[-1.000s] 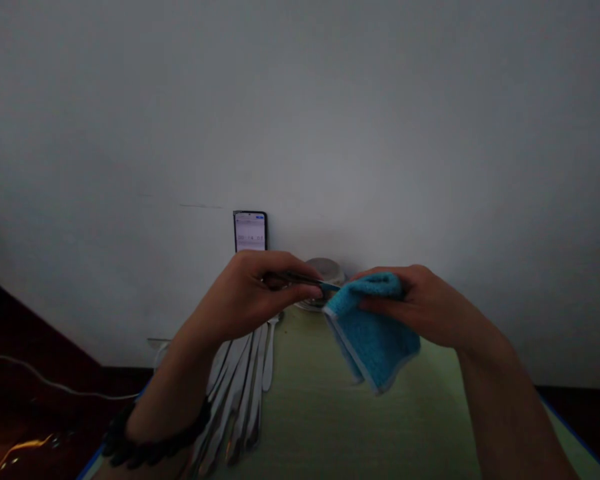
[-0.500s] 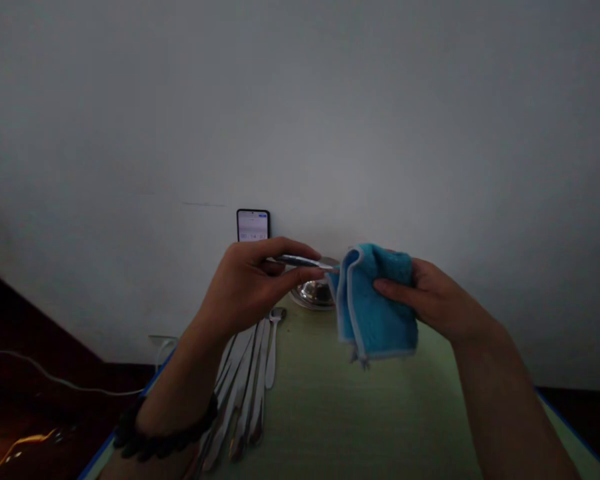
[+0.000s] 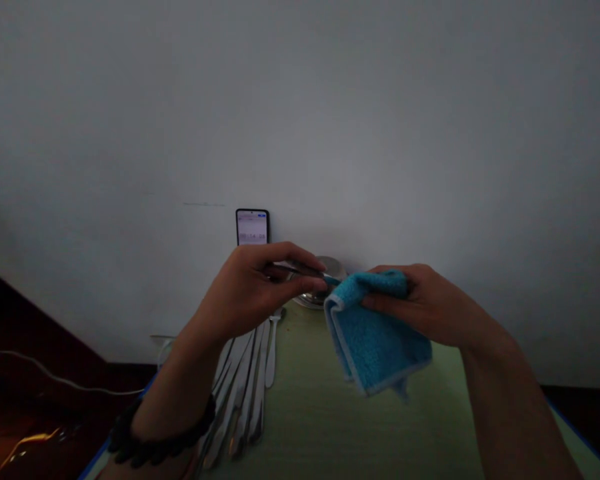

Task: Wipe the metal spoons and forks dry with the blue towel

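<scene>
My left hand (image 3: pixel 250 290) is closed, pinching a slim metal piece of cutlery (image 3: pixel 303 271) between thumb and fingers; which kind I cannot tell, as its far end runs into the cloth. A blue cloth (image 3: pixel 380 347) with a pale stitched edge hangs folded from my right hand (image 3: pixel 433 307), whose thumb and fingers grip it around the end of the cutlery. Both hands are above the table. Below my left wrist, several metal knives (image 3: pixel 240 393) lie side by side, with a small spoon (image 3: pixel 273 353) at their right, its bowl partly hidden by my hand.
Behind the hands, a shiny round metal vessel (image 3: pixel 333 265) stands near the wall. A phone (image 3: pixel 253 228) with a lit screen leans on the wall (image 3: pixel 380 133). The pale green table (image 3: pixel 320 413) has blue edges, and a white cable (image 3: pixel 80 385) runs at the left.
My right hand has lowered slightly, and the cloth has swung and folded over to a tilted shape. The cutlery in my left hand has tipped downward at its cloth end.
</scene>
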Tool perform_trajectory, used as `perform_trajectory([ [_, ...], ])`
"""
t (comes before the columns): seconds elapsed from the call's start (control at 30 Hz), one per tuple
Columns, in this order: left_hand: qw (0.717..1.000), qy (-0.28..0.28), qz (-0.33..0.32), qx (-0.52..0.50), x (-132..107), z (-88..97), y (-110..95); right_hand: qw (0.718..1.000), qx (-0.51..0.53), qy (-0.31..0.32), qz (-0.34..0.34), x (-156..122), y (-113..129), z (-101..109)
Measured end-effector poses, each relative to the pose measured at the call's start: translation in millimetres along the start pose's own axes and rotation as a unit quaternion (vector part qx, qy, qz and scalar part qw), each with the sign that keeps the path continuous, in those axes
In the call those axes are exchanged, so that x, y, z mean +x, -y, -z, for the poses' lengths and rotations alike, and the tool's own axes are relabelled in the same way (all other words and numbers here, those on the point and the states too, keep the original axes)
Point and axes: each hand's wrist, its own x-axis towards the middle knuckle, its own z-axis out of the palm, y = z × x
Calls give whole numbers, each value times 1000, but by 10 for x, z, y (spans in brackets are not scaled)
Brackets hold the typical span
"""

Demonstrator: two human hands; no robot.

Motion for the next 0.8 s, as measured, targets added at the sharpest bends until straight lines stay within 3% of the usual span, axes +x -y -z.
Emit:
perform_trajectory([
  [0.17,999,-47,-4,21,3,-15,-26,989,34,-144,-31,64,-42,-19],
  [0.27,998,-38,11,43,-5,4,-17,971,127,-197,-41,101,-114,-42],
  [0.4,994,41,31,91,-3,43,19,936,300,-182,-2,88,-215,-62],
  [0.5,989,88,33,111,18,51,52,918,366,-153,9,48,-258,-62],
  [0.6,991,68,33,114,35,41,80,934,328,-141,-4,22,-231,-35],
  [0.8,998,1,20,58,48,22,116,987,125,-97,-34,46,-33,47],
])
